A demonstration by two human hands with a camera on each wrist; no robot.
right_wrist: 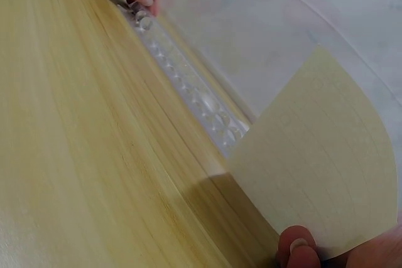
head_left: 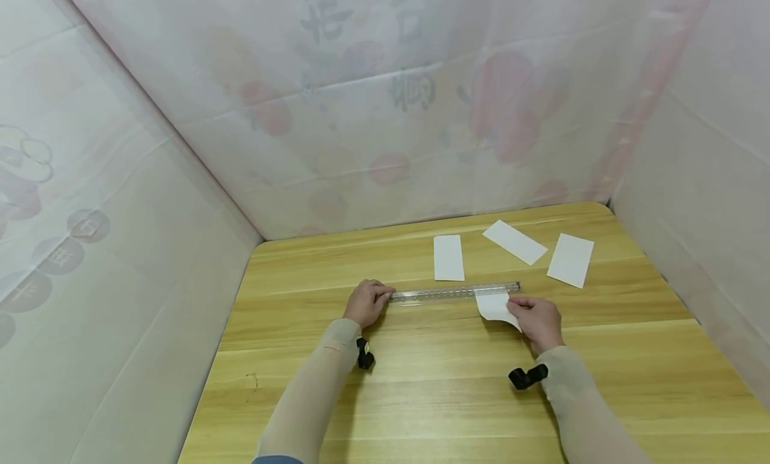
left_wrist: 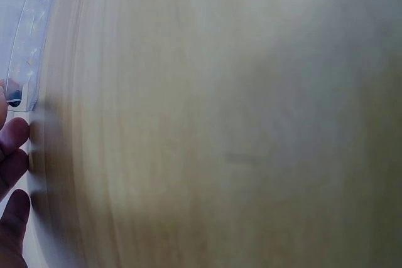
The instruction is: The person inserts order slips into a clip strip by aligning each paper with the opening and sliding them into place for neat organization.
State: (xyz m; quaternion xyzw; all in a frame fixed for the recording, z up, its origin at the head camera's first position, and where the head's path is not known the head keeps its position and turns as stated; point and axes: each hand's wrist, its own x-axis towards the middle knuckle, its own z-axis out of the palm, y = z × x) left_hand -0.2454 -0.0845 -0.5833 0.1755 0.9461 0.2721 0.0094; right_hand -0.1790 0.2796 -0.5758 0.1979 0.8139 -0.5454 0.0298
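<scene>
A long clear plastic ruler (head_left: 442,293) with round cut-outs lies crosswise in the middle of the table. My left hand (head_left: 365,302) pinches its left end between thumb and fingers; in the left wrist view that end of the ruler (left_wrist: 28,48) shows beside the fingertips (left_wrist: 14,133). At the other end, my right hand (head_left: 537,320) pinches a small white piece of paper (head_left: 496,307) by its edge. The paper curves, and its upper edge overlaps the ruler. From the right wrist, the raised paper (right_wrist: 320,161) shows faint lines and hides the ruler's near end.
Three more white paper pieces lie beyond the ruler: one upright (head_left: 448,258), one slanted (head_left: 515,242) and one at the right (head_left: 570,260). Pale printed cloth walls (head_left: 385,170) enclose the wooden table (head_left: 421,397) at the back and both sides. Each wrist carries a black camera mount (head_left: 528,377).
</scene>
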